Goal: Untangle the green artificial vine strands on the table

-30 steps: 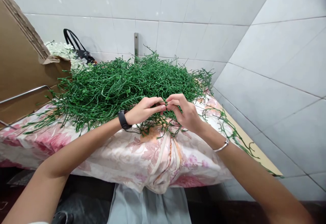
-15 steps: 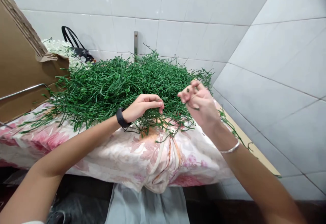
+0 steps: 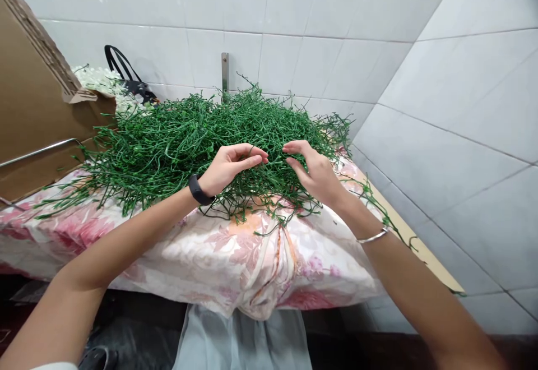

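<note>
A big tangled heap of thin green artificial stems [image 3: 189, 129] with small tips lies across a floral cloth [image 3: 202, 258]. In front of the heap's middle, my left hand [image 3: 229, 167] is closed, thumb and fingertips drawn together. A thin dark-green stem shows at its fingers; the rest of that stem blends into the pile. Just to the right, my right hand [image 3: 317, 174] faces it with thumb and index finger apart, and I see nothing between them. A small gap separates the two hands, with green stems behind it.
At the left stands an open cardboard box [image 3: 37, 84] with a metal rod [image 3: 42, 152] by it. White flowers [image 3: 98, 81] and a black-handled bag [image 3: 140, 89] sit behind. Loose stems [image 3: 378, 204] trail over the board edge [image 3: 424, 258] on the right, beside tiled walls [image 3: 471, 89].
My right hand, blurred and raised with curled fingers before, has come left toward my left hand and its fingers have parted. My left hand has shifted slightly left and up.
</note>
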The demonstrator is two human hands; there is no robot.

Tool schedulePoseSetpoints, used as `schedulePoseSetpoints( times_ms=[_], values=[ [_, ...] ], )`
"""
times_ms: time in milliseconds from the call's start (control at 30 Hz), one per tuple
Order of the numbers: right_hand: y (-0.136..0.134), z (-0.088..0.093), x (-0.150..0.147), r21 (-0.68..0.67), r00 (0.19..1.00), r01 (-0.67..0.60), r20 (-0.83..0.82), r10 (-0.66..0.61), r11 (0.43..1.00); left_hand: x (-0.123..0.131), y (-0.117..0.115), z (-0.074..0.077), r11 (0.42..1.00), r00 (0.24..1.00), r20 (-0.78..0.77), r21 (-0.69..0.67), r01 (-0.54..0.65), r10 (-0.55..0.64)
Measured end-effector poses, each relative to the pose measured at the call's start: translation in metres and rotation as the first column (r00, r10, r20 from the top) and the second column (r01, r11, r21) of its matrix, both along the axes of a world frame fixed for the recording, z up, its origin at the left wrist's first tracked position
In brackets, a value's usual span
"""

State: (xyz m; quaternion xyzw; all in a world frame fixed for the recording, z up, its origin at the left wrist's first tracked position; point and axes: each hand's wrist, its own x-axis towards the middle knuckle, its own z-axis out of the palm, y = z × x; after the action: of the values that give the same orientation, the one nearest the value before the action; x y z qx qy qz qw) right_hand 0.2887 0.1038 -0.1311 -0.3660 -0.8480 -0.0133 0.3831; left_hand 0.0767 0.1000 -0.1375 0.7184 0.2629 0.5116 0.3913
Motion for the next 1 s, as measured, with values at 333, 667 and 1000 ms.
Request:
schedulePoseSetpoints(
  times_ms=[333, 667, 1000],
  values=[
    [-0.017, 0.008, -0.010, 0.173, 0.976, -0.186, -0.078, 0.201, 0.967, 0.002, -0.002, 0.001, 0.998, 0.999, 0.053, -0.065, -0.009, 0.013],
    [-0.021, 0.004, -0.010, 0.348, 0.978, -0.208, 0.051, 0.202, 0.914, 0.002, -0.002, -0.001, 0.994, 0.985, 0.130, -0.011, -0.111, 0.112],
    [-0.017, -0.003, -0.015, 0.134, 0.981, -0.190, -0.007, 0.193, 0.973, 0.007, -0.009, -0.004, 0.997, 0.999, 0.043, -0.078, 0.023, -0.020]
  ],
)
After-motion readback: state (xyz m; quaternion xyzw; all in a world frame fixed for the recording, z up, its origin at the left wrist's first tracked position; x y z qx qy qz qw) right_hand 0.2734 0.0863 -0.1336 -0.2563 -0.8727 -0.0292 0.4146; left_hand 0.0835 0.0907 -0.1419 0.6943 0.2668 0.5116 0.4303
